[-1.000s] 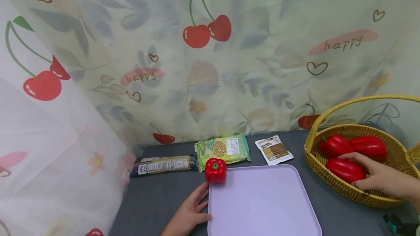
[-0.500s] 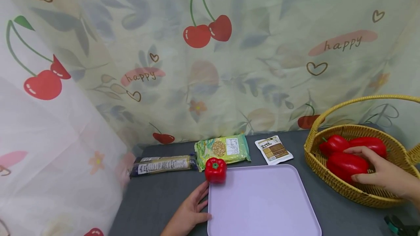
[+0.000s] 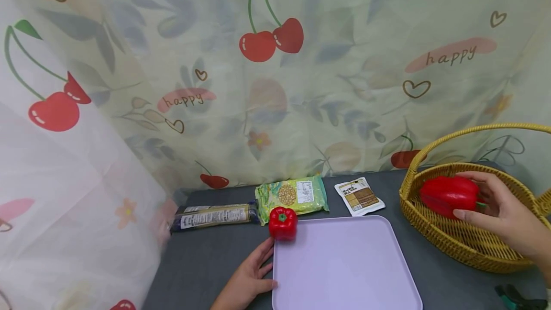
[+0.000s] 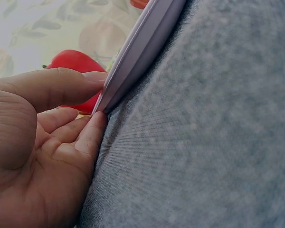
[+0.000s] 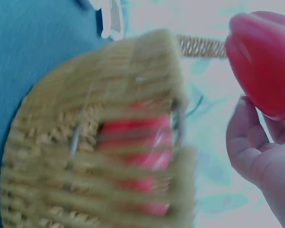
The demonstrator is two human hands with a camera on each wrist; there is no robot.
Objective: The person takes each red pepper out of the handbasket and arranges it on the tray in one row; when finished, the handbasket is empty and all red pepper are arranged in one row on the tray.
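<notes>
Firm grip, high lift

The right hand (image 3: 501, 209) grips a red bell pepper (image 3: 447, 193) over the golden wicker basket (image 3: 469, 239), near the far-right corner of the grey worktop (image 3: 206, 262); height should clear the rim. The left hand (image 3: 249, 274) touches, straight-fingered, a lavender tray's (image 3: 344, 262) left edge. Weave obscures red shapes (image 5: 137, 142); the tray's near edge is cut off.
</notes>
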